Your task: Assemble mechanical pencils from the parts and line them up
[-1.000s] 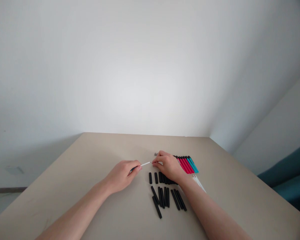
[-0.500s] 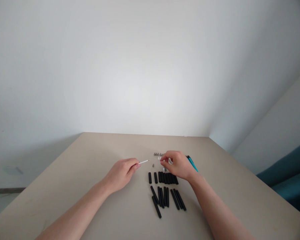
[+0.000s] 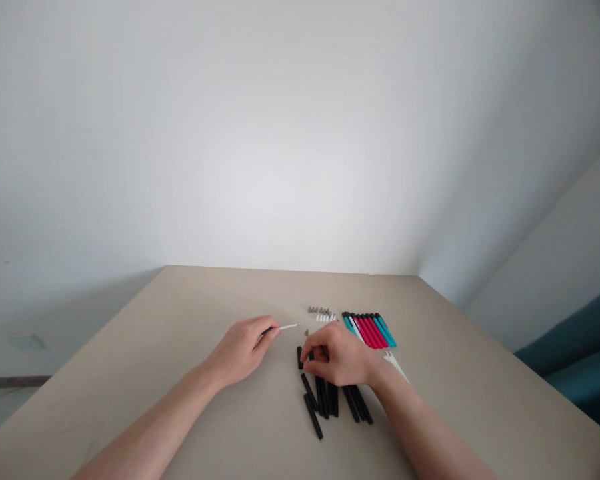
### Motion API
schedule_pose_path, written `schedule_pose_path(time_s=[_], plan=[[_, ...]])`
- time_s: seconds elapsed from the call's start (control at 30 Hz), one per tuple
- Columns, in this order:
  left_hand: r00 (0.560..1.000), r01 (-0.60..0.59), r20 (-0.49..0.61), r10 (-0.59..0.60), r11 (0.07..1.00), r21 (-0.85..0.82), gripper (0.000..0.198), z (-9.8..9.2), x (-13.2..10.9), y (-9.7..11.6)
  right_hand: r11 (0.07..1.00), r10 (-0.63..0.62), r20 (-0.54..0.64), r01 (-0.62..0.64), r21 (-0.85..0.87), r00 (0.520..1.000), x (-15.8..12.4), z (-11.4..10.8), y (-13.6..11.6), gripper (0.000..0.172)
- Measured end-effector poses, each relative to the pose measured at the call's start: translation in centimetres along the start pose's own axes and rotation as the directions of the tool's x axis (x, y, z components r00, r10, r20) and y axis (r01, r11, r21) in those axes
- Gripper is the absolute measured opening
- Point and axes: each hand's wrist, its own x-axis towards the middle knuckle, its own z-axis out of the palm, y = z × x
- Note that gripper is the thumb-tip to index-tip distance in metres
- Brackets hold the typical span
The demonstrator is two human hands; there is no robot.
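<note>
My left hand (image 3: pixel 243 348) pinches a thin white pen refill (image 3: pixel 286 327) whose tip points right, a little above the beige table (image 3: pixel 190 313). My right hand (image 3: pixel 337 360) rests over the row of short black caps (image 3: pixel 300 357), its fingers curled down on one of them; what they grip is hidden. Long black pen barrels (image 3: pixel 314 407) lie in a loose row just in front of that hand.
Assembled red and teal pens (image 3: pixel 373 329) lie side by side to the right. Small grey tips (image 3: pixel 320 311) sit in a line behind them. White refills (image 3: pixel 397 365) show beside my right wrist. A white wall stands behind, and a teal seat (image 3: pixel 585 353) at far right.
My right hand has come back from the grey tips toward me and dropped onto the short black caps. The left hand keeps the refill nearly still.
</note>
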Motion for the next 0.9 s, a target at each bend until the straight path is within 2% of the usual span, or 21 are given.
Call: schedule_pose_path(time_s=[0.1, 0.27, 0.5, 0.7, 0.9], plan=[[1.000, 0.005, 0.009, -0.005, 1.000, 0.005, 0.032, 0.0, 0.0, 0.1, 0.999, 0.036, 0.009, -0.036, -0.029, 0.999, -0.2, -0.1, -0.5, 0.007], [1.000, 0.010, 0.016, -0.010, 1.000, 0.006, 0.031, 0.0, 0.1, 0.2, 0.983, 0.129, 0.033, -0.124, -0.136, 0.991, -0.1, 0.2, -1.5, 0.011], [1.000, 0.014, -0.004, -0.014, 1.000, 0.003, 0.026, 0.1, 0.1, 0.1, 0.979, 0.120, 0.013, -0.117, -0.166, 0.993, 0.1, 0.8, -1.9, 0.012], [1.000, 0.026, -0.003, -0.026, 1.000, -0.005, 0.027, 0.1, 0.1, 0.1, 0.981, 0.195, 0.017, -0.195, -0.002, 0.981, 0.1, 0.9, -1.0, 0.009], [1.000, 0.019, -0.020, -0.019, 1.000, -0.013, 0.028, 0.2, 0.1, 0.0, 0.940, 0.296, -0.112, -0.268, 0.211, 0.949, 0.6, 1.1, 0.0, 0.012]])
